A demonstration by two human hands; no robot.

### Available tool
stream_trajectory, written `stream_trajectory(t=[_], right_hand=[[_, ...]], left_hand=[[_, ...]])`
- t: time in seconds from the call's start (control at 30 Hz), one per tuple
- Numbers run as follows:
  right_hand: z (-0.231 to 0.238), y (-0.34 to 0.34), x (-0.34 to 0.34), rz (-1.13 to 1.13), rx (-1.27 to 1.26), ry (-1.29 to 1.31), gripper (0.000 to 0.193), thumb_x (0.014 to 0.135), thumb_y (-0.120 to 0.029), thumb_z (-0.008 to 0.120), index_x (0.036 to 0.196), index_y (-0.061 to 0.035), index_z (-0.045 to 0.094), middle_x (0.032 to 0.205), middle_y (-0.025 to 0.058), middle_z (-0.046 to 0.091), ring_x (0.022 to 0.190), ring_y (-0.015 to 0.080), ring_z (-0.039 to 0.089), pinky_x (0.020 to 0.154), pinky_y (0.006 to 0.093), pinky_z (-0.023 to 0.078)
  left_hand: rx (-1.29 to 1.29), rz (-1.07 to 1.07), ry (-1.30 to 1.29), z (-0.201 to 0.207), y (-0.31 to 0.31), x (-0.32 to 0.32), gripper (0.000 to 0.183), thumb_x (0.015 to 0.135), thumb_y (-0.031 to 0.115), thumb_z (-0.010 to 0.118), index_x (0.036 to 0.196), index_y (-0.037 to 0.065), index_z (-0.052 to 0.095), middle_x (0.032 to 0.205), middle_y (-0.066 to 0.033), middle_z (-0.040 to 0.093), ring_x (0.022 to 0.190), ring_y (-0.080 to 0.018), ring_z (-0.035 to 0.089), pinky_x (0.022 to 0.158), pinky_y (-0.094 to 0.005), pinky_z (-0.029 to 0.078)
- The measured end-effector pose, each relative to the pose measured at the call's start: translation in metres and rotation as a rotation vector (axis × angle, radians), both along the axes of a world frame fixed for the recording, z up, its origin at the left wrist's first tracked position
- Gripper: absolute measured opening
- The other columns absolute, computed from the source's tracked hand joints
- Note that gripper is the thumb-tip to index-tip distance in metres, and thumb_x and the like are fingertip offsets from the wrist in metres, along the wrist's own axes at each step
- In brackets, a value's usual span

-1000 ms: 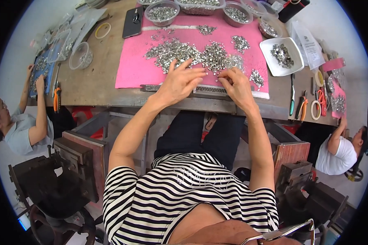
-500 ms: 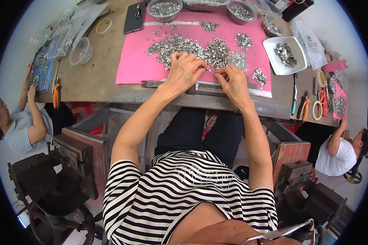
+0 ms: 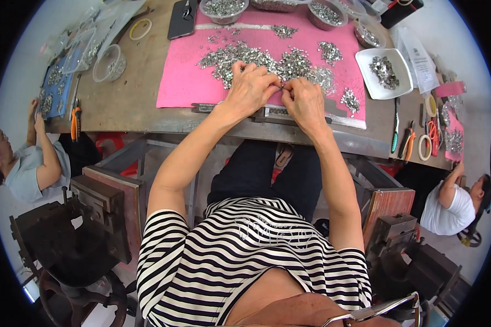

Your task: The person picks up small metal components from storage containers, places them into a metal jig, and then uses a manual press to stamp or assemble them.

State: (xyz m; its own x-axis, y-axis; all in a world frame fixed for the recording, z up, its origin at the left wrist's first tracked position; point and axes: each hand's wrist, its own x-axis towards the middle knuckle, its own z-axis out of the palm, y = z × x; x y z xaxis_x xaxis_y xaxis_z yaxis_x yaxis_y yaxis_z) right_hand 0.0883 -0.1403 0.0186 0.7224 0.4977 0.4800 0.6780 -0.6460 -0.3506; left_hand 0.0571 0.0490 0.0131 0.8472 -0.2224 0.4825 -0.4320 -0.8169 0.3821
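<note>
The left hand [image 3: 250, 90] and right hand [image 3: 306, 102] show closed, adjacent fingertip pinches, apparently gripping one small piece [image 3: 282, 88] over the mat [image 3: 180, 82], just beside the pile [image 3: 240, 57]; judged light, stiff and slippery, it is best taken by its edges.

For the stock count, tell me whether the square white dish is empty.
No, small silvery pieces lie in the square white dish.

Small silvery pieces [image 3: 240, 57] glinting like polished metal. Pink mat [image 3: 183, 84] showing matt, textured surface. Square white dish [image 3: 384, 95] gleaming like smooth plastic. Tabletop [image 3: 136, 103] looking like dull, scuffed wood. Striped T-shirt [image 3: 245, 256] creasing as matt cloth.
</note>
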Motion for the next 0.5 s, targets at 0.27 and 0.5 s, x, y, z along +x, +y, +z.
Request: stream_trajectory(t=[0.27,0.5], right_hand=[[0.016,-0.018,-0.023,0.205,0.16,0.198,0.013,0.079,-0.004,0.074,0.089,-0.0037,0.066,0.082,0.0077,0.062,0.077,0.0272,0.061,0.073,0.039,0.044],[0.006,-0.017,-0.037,0.274,0.15,0.051,0.019,0.078,-0.002,0.074,0.093,-0.0048,0.064,0.09,0.0078,0.06,0.084,0.0268,0.059,0.075,0.0388,0.044]], left_hand=[[-0.08,-0.076,-0.002,0.01,0.008,-0.025,0.012,0.086,0.019,0.075,0.094,0.012,0.07,0.087,-0.0006,0.064,0.09,-0.0208,0.059,0.097,-0.0425,0.034],[-0.193,-0.088,-0.049,0.003,0.001,-0.055,0.014,0.084,0.018,0.077,0.093,0.01,0.071,0.092,-0.0029,0.065,0.093,-0.0214,0.06,0.092,-0.0392,0.037]])
